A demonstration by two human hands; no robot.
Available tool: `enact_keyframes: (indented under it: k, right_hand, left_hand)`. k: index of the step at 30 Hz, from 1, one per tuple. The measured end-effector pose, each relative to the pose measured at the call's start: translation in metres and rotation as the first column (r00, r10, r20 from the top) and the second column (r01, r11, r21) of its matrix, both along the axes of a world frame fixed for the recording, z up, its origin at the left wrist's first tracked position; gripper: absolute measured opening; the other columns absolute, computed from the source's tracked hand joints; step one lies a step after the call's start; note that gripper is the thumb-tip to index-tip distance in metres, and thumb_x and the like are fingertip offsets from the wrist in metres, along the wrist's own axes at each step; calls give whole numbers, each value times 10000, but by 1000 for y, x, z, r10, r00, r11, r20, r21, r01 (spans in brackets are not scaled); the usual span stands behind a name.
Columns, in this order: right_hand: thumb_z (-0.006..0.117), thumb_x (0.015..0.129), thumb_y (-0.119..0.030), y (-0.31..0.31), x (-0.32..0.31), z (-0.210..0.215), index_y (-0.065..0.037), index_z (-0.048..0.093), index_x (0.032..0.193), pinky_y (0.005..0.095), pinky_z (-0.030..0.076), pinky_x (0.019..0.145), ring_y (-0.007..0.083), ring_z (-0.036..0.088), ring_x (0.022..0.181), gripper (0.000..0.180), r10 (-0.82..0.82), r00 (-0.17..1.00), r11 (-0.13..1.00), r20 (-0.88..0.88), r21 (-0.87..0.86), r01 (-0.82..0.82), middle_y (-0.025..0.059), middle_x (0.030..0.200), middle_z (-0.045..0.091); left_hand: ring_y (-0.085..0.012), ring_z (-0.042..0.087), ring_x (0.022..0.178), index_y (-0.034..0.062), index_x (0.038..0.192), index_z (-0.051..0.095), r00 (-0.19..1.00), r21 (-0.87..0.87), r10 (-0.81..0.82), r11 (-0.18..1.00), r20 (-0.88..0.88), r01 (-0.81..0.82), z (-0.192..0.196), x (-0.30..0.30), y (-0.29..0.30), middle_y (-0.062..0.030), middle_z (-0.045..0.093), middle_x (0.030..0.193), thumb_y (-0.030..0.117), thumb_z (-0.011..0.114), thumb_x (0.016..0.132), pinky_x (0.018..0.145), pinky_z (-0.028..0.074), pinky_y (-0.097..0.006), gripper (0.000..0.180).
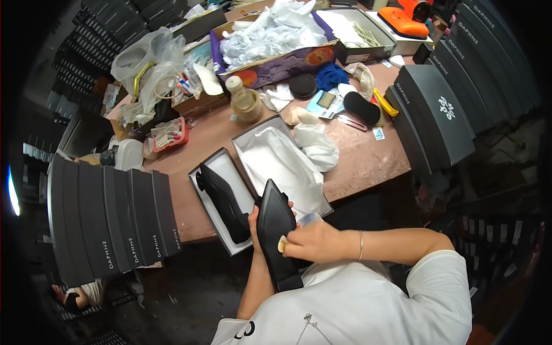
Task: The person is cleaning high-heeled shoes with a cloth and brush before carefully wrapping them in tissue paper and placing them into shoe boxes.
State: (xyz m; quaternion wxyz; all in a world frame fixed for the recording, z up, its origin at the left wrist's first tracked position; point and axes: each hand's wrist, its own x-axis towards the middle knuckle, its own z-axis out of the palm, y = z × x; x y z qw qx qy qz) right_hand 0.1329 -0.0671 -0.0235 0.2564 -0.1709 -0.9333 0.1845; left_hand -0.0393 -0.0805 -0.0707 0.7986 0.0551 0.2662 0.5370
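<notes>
My left hand (253, 226) grips a black pointed shoe (273, 221), its sole facing up and its heel toward my body. Fingertips of that hand show on the shoe's far side. In my right hand (316, 240) is a small yellowish piece (282, 244), pinched against the sole's right edge; whether it is sponge or cloth I cannot tell. A blurred pale-blue patch shows just above the right knuckles. Just beyond lies a second black shoe (220, 199) with a bow, on its side in a narrow white-lined box part (227, 168). Beside it, white tissue paper (275, 164) fills another box part.
Dark shoe boxes stand stacked at left (109, 224) and right (434, 115). Across the table's back are a purple carton (282, 68) of crumpled paper, a bottle in a jar (246, 103), a black brush-like pad (361, 108), a yellow cutter (386, 103) and a red tray (171, 137).
</notes>
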Motion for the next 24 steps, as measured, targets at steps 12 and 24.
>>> enact_keyframes:
  k: [12,24]
  right_hand:
    - [587,796,-118,41,-12,1,-114,546,826,350,483,506,238,581,540,51,-186,962,979,-199,-117,166,51,708,538]
    - [544,852,-180,46,-32,17,-114,550,946,398,509,563,266,624,680,115,-90,992,992,-90,-97,81,67,746,550]
  left_hand:
    - [-292,623,968,3,1256,494,970,-250,242,940,17,-231,27,19,-2,-187,592,1128,544,381,927,780,564,-457,642]
    - [-288,618,985,5,1255,476,1000,70,20,997,13,-21,-15,-8,-2,-197,576,1149,558,374,931,860,520,-453,649]
